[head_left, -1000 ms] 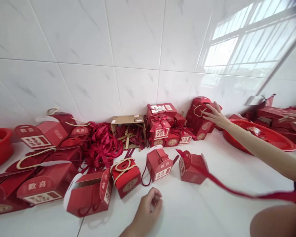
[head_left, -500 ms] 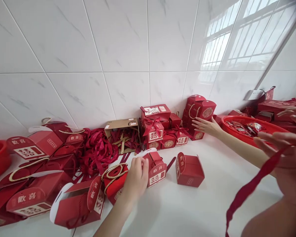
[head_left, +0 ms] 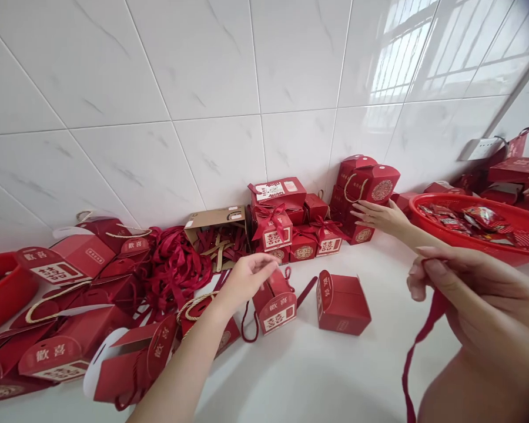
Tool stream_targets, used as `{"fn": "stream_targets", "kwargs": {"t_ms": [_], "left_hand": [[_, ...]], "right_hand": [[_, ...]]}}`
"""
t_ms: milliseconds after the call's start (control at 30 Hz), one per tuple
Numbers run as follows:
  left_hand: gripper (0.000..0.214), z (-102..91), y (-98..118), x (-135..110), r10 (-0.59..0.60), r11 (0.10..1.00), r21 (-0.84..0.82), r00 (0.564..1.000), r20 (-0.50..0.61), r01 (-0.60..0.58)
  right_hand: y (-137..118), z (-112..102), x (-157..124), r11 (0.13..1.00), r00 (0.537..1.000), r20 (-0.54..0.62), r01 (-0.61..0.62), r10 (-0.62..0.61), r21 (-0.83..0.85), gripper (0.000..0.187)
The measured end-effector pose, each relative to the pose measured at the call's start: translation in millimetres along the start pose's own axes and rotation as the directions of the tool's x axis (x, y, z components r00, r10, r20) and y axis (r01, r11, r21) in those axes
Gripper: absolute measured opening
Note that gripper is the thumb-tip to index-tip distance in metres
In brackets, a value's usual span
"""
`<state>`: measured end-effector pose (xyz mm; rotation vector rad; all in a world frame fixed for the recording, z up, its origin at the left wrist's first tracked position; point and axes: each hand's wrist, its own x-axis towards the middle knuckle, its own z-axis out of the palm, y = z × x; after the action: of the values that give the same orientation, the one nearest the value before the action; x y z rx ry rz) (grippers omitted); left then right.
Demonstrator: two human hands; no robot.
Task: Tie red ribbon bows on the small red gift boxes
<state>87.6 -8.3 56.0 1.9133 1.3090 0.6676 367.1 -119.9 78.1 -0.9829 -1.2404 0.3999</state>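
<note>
Two hands show: the left hand (head_left: 247, 277), fingers loosely curled and empty, hovers just above a small red gift box (head_left: 277, 305) on the white table (head_left: 317, 376); the right hand (head_left: 471, 299) pinches a red ribbon (head_left: 421, 335) that hangs down below it. Another person's hand (head_left: 379, 216) rests near stacked boxes (head_left: 370, 182).

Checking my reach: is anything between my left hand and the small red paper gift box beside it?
Nothing visible does: the left hand is right at the open top of the small red paper gift box.
</note>
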Motion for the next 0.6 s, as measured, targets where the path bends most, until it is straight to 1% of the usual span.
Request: {"fn": "stream_targets", "kwargs": {"t_ms": [67, 100, 133, 233, 267, 333, 367, 433, 500, 533, 600], "left_hand": [[0.036, 2.3, 5.6, -7.2, 0.064, 0.995, -0.077, 0.995, -0.074, -0.07], [0.033, 4.5, 6.0, -12.4, 0.1, 0.992, -0.074, 0.99, -0.095, -0.107], [0.03, 7.2, 4.8, -18.0, 0.137, 0.989, -0.038, 0.987, -0.09, -0.141], [0.021, 16.5, -4.3, -32.3, 0.238, 0.963, 0.126, 0.971, 0.01, -0.237], [0.019, 19.2, -7.7, -35.2, 0.264, 0.95, 0.167, 0.964, 0.024, -0.264], [0.019, 22.7, -13.3, -38.0, 0.31, 0.927, 0.221, 0.951, 0.005, -0.303], [0.019, 23.1, -15.4, -38.6, 0.332, 0.918, 0.232, 0.943, -0.009, -0.321], [0.017, 21.9, -19.1, -39.6, 0.355, 0.909, 0.238, 0.935, -0.016, -0.342], [0.021, 19.0, -23.6, -41.7, 0.339, 0.915, 0.235, 0.941, -0.005, -0.328], [0.024, 17.6, -26.6, -43.2, 0.32, 0.92, 0.235, 0.947, 0.008, -0.313], [0.027, 16.4, -33.4, -46.2, 0.294, 0.928, 0.228, 0.955, 0.032, -0.294]], "right_hand": [[3.5, -0.7, 4.2, 0.995, 0.999, -0.015, -0.053, 0.052, -0.082, 0.018], [3.9, -0.1, 6.2, 0.99, 0.996, 0.009, -0.092, 0.093, -0.11, 0.018], [3.6, 1.2, 7.9, 0.984, 0.988, 0.06, -0.132, 0.14, -0.121, 0.019], [1.8, 11.0, 11.2, 0.962, 0.945, 0.188, -0.252, 0.268, -0.102, 0.023], [1.7, 16.1, 11.3, 0.954, 0.928, 0.223, -0.285, 0.298, -0.093, 0.027], [3.0, 28.6, 9.5, 0.939, 0.893, 0.29, -0.335, 0.344, -0.079, 0.031], [4.5, 35.5, 7.5, 0.928, 0.867, 0.337, -0.365, 0.367, -0.071, 0.032], [9.0, 49.4, 1.1, 0.896, 0.793, 0.447, -0.442, 0.414, -0.045, 0.032], [15.3, 61.8, -8.3, 0.854, 0.715, 0.536, -0.52, 0.448, -0.021, 0.032], [19.1, 67.2, -14.1, 0.838, 0.684, 0.567, -0.545, 0.459, -0.021, 0.032], [27.3, 76.4, -27.3, 0.823, 0.643, 0.601, -0.567, 0.475, -0.044, 0.031]]}}
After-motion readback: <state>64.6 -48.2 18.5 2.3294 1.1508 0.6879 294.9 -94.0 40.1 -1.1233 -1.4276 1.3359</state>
